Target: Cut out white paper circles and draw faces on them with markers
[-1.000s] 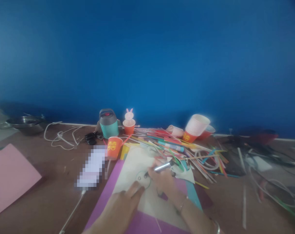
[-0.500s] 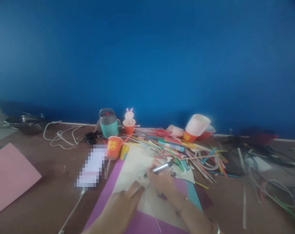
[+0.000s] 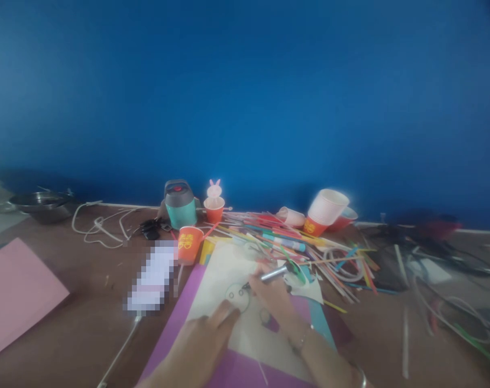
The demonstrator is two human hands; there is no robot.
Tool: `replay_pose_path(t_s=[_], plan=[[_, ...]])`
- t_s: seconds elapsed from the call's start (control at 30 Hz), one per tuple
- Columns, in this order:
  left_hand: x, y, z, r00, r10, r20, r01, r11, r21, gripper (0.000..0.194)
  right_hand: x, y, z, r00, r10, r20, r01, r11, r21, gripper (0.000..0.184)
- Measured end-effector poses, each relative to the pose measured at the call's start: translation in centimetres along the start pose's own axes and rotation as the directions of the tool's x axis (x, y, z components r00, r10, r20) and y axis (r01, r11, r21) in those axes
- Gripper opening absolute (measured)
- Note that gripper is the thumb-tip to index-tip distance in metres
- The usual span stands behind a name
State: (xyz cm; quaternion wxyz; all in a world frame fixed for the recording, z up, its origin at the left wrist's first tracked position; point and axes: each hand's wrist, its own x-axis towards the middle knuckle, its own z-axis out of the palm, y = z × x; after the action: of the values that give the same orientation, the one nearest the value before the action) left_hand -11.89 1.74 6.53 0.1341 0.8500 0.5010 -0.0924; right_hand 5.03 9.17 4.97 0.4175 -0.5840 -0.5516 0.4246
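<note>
My right hand (image 3: 266,288) is closed around a silver marker (image 3: 274,273), its dark tip at the right side of a round white paper piece (image 3: 235,295). On that disc, which has a greenish outline, two small dark rings are drawn side by side. With fingers stretched out, my left hand (image 3: 212,334) presses on the disc's lower edge. Beneath both hands lies a large white sheet (image 3: 220,264), over purple paper (image 3: 164,345) and a strip of blue paper (image 3: 323,323).
A red paper cup (image 3: 190,245) stands beyond the sheet, near a teal container (image 3: 180,207) and a cup with a rabbit face (image 3: 214,192). Colourful strips (image 3: 277,221) are heaped behind the right hand. A pixelated phone (image 3: 153,277) and pink paper (image 3: 22,296) lie left.
My right hand has shifted slightly to the right with the marker, uncovering a second small ring on the disc. My left hand has stayed in place.
</note>
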Motion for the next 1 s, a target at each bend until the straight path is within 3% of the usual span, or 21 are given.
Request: replay_pose_path(t_s=[0.17, 0.57, 0.8, 1.0], plan=[[0.0, 0.1, -0.2, 1.000, -0.003, 0.025, 0.003, 1.000, 0.003, 0.062, -0.1, -0.4, -0.1, 1.000, -0.024, 0.007, 0.024, 1.000, 0.007, 0.018], [-0.1, 0.0, -0.1, 1.000, -0.004, -0.028, 0.002, 0.998, -0.058, 0.052, -0.2, -0.4, -0.1, 0.996, -0.073, 0.048, 0.071, 0.996, 0.044, 0.030], [-0.1, -0.5, 0.9, 0.985, -0.025, -0.171, -0.009, 0.981, -0.195, 0.041, -0.1, -0.3, -0.3, 0.996, -0.089, 0.025, 0.088, 0.995, 0.037, 0.030], [-0.3, -0.6, 1.3, 0.945, -0.089, -0.315, -0.039, 0.924, -0.380, 0.038, -0.1, 0.0, -0.3, 0.995, -0.101, 0.001, 0.101, 0.992, 0.075, 0.029]])
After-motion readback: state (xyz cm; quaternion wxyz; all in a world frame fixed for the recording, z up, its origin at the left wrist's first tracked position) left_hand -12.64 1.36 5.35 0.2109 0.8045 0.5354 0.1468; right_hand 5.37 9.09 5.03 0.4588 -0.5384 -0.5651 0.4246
